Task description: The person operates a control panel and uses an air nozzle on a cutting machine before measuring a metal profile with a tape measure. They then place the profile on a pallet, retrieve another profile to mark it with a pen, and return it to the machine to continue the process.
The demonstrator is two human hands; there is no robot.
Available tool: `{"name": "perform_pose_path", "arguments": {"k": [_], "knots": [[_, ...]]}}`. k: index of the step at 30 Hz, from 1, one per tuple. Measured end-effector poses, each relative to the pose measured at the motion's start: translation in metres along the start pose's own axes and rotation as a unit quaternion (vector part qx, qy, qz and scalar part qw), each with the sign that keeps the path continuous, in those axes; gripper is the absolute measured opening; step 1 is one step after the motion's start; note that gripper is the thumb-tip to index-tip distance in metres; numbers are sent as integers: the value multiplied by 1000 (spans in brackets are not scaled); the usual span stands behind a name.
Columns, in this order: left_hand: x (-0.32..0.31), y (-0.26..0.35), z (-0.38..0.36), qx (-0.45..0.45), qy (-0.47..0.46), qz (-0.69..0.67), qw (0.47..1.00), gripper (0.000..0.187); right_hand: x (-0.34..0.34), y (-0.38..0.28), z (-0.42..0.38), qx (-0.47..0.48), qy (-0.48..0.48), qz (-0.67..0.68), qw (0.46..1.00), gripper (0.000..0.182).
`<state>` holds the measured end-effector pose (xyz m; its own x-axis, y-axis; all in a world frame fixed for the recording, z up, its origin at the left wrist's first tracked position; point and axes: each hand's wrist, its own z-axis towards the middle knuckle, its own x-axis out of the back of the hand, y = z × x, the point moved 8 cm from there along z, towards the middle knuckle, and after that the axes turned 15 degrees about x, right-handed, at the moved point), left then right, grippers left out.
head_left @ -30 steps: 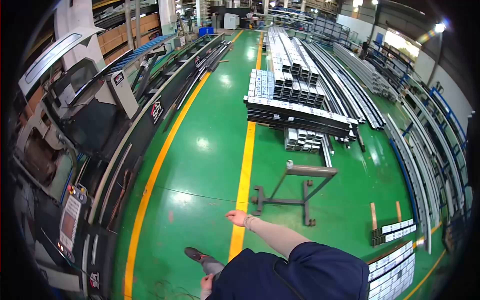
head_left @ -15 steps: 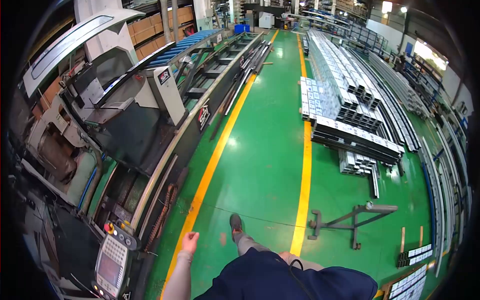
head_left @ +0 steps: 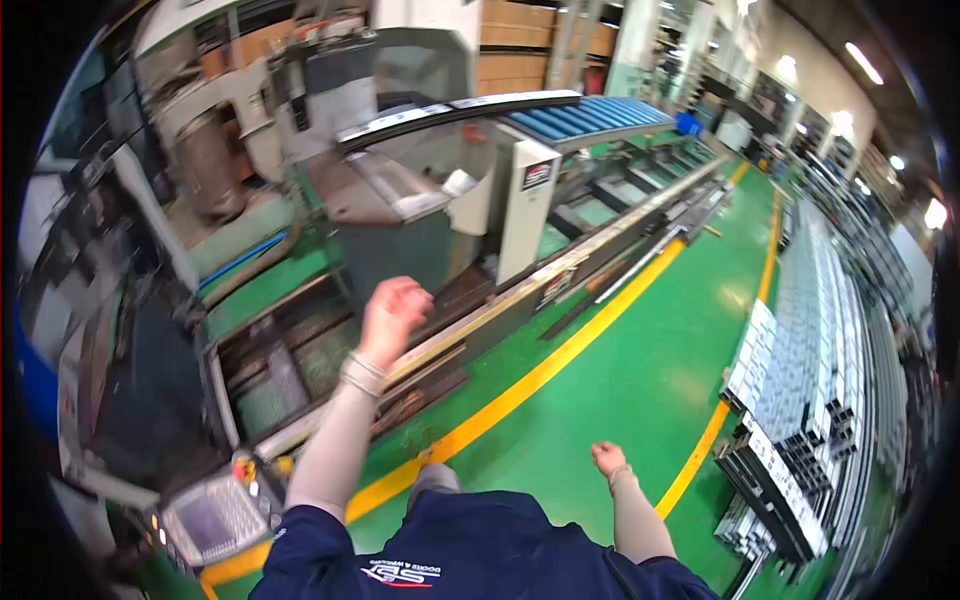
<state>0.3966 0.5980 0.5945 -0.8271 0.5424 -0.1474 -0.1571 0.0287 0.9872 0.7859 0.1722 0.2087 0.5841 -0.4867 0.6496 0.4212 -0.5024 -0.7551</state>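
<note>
Head view, and the left hand (head_left: 393, 318) is out front, bare and blurred, fingers half curled in a loose, part-open shape. Behind it in the line of sight stands the dark grey housing (head_left: 400, 255) of the long machine, its pale edge rail (head_left: 600, 243) running off to the upper right; whether skin meets metal, I cannot tell. Just below that forearm, there's the control panel (head_left: 210, 522), screen and keys facing up, a red knob near its corner. Across to the right hand (head_left: 608, 459), lower and well apart, fingers folded inward above the green floor (head_left: 620, 385), right of the nearer yellow line (head_left: 555, 375); what that curl encloses, if anything, can't be made out. Beyond, it's the cream upright cabinet (head_left: 522, 205) with its logo plate, then the blue roller conveyor (head_left: 590, 120). Far right, silvery profiles (head_left: 812, 295) lie stacked lengthwise, a dark bundle (head_left: 770, 485) across their near end.
</note>
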Motion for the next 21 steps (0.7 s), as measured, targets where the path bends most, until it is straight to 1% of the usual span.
{"name": "perform_pose_path", "arguments": {"k": [1, 2, 3, 4, 5, 6, 7, 8, 9, 10, 11, 12, 13, 14, 15, 16, 17, 18, 19, 20, 21], "knots": [[16, 28, 43, -26, 12, -9, 1000, 40, 20, -41, 26, 18, 42, -16, 999, 35], [40, 47, 93, -39, 48, 11, 998, 41, 31, -66, 51, 8, 80, 10, 997, 35], [59, 68, 136, -74, 47, 21, 996, 41, 36, -81, 67, -2, 121, 37, 992, 35], [92, 68, 195, -28, 65, 5, 997, 43, 30, -87, 71, -19, 156, 79, 984, 35], [139, 65, 262, -17, 110, 73, 991, 42, 23, -94, 79, -30, 186, 118, 975, 35], [165, 74, 304, -44, 138, 43, 989, 40, 18, -104, 88, -35, 210, 155, 965, 35], [195, 78, 347, 2, 190, 41, 981, 46, 0, -87, 94, -52, 229, 146, 961, 34], [247, 68, 413, 22, 199, 76, 977, 50, -31, -54, 88, -68, 246, 137, 957, 33], [298, 59, 478, 42, 208, 111, 971, 55, -55, -41, 68, -107, 221, 90, 965, 33], [360, 48, 542, 0, 267, 178, 947, 60, -79, -31, 45, -146, 194, 43, 969, 33], [411, 43, 594, -34, 332, 244, 911, 64, -102, -21, 16, -197, 167, -6, 966, 36], [420, 51, 599, 17, 355, 318, 879, 68, -125, -7, -15, -233, 134, -74, 960, 41], [426, 60, 601, 69, 370, 390, 840, 72, -160, 18, -52, -270, 81, -25, 959, 45], [448, 46, 624, 76, 379, 361, 849, 73, -188, 31, -88, -295, 74, -3, 953, 46], [470, 32, 650, 86, 388, 332, 856, 73, -188, -23, -110, -283, -102, -38, 953, 43], [461, 23, 659, 79, 347, 253, 900, 72, -181, -74, -126, -118, -49, -183, 975, 34], [451, 20, 661, 73, 303, 170, 935, 71, -219, -42, -149, -250, -168, -136, 944, 35], [445, 0, 674, 197, 200, 133, 950, 60, -231, -23, -159, -299, -199, -116, 926, 36], [443, 0, 679, 180, 209, 107, 955, 55, -242, -5, -170, -346, -231, -99, 904, 37], [442, -3, 684, 163, 219, 79, 959, 51, -232, -5, -159, -315, -180, -116, 924, 38], [448, -11, 696, 155, 202, 67, 965, 48, -221, -8, -149, -282, -128, -133, 941, 39]]}}
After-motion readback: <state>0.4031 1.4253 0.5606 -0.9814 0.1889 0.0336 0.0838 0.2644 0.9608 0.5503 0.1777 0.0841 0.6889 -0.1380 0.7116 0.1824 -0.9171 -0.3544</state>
